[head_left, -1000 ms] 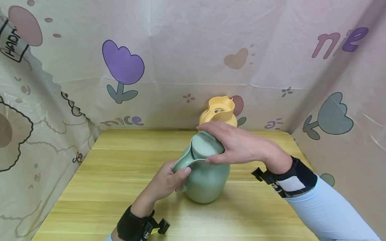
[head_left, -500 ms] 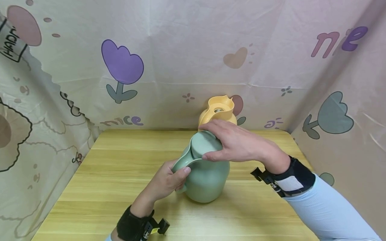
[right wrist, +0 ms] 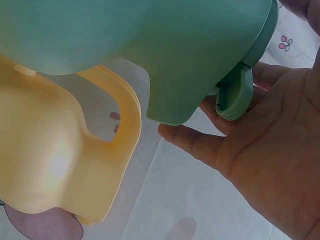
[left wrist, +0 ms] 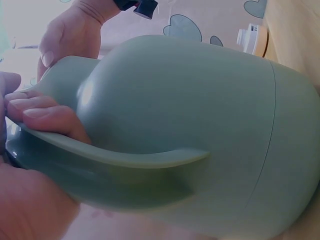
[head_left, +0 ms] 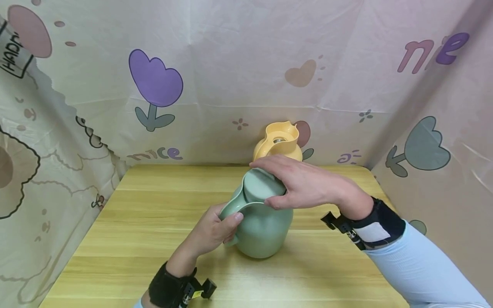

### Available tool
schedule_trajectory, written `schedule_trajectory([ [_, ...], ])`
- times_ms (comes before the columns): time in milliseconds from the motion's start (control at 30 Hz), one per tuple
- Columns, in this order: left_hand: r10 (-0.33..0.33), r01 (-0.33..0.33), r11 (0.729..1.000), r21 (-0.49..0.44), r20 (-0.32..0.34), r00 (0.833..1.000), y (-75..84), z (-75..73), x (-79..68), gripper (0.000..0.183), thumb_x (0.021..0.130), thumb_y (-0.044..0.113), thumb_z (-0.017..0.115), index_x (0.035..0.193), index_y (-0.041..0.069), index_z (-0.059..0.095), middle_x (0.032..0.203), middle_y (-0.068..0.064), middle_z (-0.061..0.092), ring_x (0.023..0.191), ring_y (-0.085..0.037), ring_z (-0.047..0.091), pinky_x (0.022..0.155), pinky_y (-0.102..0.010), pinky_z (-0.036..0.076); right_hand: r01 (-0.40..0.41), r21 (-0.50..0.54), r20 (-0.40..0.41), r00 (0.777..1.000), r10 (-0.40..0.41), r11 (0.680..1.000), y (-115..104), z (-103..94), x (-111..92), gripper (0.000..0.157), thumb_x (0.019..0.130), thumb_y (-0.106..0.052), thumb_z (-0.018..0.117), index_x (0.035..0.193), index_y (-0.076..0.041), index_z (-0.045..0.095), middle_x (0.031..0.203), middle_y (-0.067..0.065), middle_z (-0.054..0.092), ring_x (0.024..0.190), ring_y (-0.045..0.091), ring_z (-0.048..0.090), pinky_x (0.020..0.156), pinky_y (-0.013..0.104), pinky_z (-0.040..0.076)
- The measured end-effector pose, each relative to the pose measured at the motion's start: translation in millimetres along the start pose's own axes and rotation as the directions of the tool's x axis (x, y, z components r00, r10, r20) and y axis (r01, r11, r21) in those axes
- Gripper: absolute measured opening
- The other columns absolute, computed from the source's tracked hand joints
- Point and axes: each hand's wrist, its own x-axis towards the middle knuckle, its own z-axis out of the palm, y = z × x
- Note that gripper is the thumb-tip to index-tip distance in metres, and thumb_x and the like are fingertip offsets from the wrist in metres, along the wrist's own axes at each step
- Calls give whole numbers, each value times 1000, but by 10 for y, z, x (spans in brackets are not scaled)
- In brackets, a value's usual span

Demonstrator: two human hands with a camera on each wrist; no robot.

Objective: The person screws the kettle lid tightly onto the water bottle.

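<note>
A pale green thermos jug (head_left: 263, 233) stands on the wooden table. My left hand (head_left: 212, 229) grips its handle, thumb on top; the left wrist view shows fingers wrapped round the handle (left wrist: 117, 156). Over the jug's mouth my right hand (head_left: 300, 179) holds the round green lid (head_left: 261, 186), thumb at the near edge and fingers across the far side. In the right wrist view a tab of the lid (right wrist: 237, 95) sticks out beside the palm, and one fingertip lies right at the green spout (right wrist: 175, 110).
Close behind the green jug stands a yellow jug (head_left: 283, 145) without a lid, its silvery opening visible, near the printed cloth backdrop (head_left: 231, 64). A small white and orange round thing (left wrist: 252, 40) sits on the table in the left wrist view. Cloth also hangs at both sides.
My right hand has shifted slightly right over the lid, then back left, its thumb moving along the near edge. The left hand and the green jug stay where they were.
</note>
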Motion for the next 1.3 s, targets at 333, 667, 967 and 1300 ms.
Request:
schedule_trajectory([
  [333,-2,2,1000,-1,1,1000,0,-3,7,28,100,11,45,73,5,45,50,-11,38,44,-17,41,42,-30,40,-75,-43,-58,996,73,996,-11,28,9,72,80,-64,64,135,-22,45,124,-10,49,109,8,44,87,33,45],
  [667,-7,7,1000,-8,7,1000,0,4,1,28,100,12,45,73,5,45,50,-6,38,45,-15,40,42,-30,40,-103,-86,-101,990,95,991,-18,93,10,80,73,-79,57,130,-24,49,123,-9,48,105,9,45,85,34,44],
  [967,-3,3,1000,-11,2,1000,-1,6,0,27,100,11,46,73,5,46,50,-9,38,45,-15,41,42,-30,40,-4,18,-2,1000,4,1000,-2,58,-14,66,84,-42,66,141,-25,39,139,-11,42,121,8,39,96,37,44],
  [1300,-11,11,1000,-2,-2,1000,4,6,-7,28,100,12,46,73,5,45,51,-5,39,45,-15,40,42,-30,40,-85,-83,-119,990,75,993,-26,85,9,73,77,-73,60,129,-22,51,120,-9,53,106,10,46,88,37,42],
])
